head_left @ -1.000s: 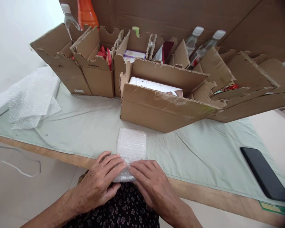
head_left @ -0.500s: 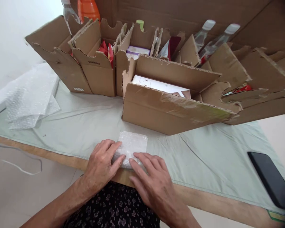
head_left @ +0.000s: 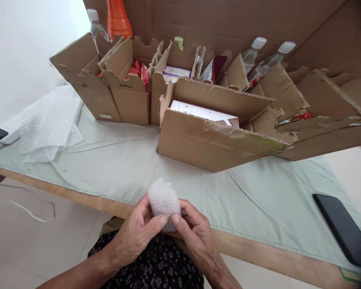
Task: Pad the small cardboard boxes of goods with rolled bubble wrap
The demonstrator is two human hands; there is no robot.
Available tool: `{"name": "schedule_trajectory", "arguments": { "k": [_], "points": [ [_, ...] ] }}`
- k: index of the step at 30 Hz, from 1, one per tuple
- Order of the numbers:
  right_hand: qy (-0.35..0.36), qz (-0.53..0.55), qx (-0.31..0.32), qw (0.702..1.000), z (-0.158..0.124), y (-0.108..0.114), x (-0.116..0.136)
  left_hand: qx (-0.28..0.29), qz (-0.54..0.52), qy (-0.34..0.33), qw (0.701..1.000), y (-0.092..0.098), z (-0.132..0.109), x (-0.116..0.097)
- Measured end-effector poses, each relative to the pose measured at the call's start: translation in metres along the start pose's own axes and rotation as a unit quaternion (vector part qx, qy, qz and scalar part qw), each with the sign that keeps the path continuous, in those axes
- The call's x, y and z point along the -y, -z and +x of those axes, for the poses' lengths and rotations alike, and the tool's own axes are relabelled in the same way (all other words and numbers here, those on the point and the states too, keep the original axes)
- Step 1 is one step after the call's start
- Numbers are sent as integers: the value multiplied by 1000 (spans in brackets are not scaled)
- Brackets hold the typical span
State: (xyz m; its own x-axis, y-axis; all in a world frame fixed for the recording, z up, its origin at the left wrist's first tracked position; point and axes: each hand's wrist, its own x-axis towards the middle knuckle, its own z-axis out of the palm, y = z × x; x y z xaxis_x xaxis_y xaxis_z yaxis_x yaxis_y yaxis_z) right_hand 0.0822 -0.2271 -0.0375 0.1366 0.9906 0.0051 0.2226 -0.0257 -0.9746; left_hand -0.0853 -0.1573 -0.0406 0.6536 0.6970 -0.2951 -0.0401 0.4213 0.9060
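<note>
A small bundle wrapped in bubble wrap [head_left: 163, 198] is held up on end just above the near table edge. My left hand [head_left: 138, 233] grips its left side, thumb pressed on the front. My right hand [head_left: 194, 230] grips its right side with fingers curled behind it. What the wrap covers is hidden. Directly behind it stands an open cardboard box [head_left: 210, 140] with a white carton [head_left: 203, 113] inside.
A pale green cloth [head_left: 117, 160] covers the wooden table. Several open cardboard boxes [head_left: 129, 92] with packets and bottles line the back. Loose bubble wrap [head_left: 49, 124] lies at the left, a black phone [head_left: 344, 228] at the right edge.
The bubble-wrapped bundle lay flat on the cloth under both hands; now both hands have lifted it off the table and turned it upright near the edge.
</note>
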Motion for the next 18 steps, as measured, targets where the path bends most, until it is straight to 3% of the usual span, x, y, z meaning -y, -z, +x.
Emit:
{"name": "schedule_trajectory", "arguments": {
  "k": [4, 7, 10, 15, 18],
  "points": [
    [70, -185, -76, 977, -12, 18, 3, -17, 86, -19, 996, -4, 0, -6],
    [82, -246, -18, 966, -19, 43, 13, 41, 219, -38, 974, -6, -1, -12],
    [85, -288, 52, 952, -25, 53, 19, 89, 296, -67, 949, -12, 0, -3],
    [27, -333, 35, 942, -28, 58, 25, 77, 343, -164, 922, -19, 9, 26],
    [-17, -343, 35, 938, -25, 87, 60, 97, 326, -200, 919, -14, 15, 27]
  ]
}}
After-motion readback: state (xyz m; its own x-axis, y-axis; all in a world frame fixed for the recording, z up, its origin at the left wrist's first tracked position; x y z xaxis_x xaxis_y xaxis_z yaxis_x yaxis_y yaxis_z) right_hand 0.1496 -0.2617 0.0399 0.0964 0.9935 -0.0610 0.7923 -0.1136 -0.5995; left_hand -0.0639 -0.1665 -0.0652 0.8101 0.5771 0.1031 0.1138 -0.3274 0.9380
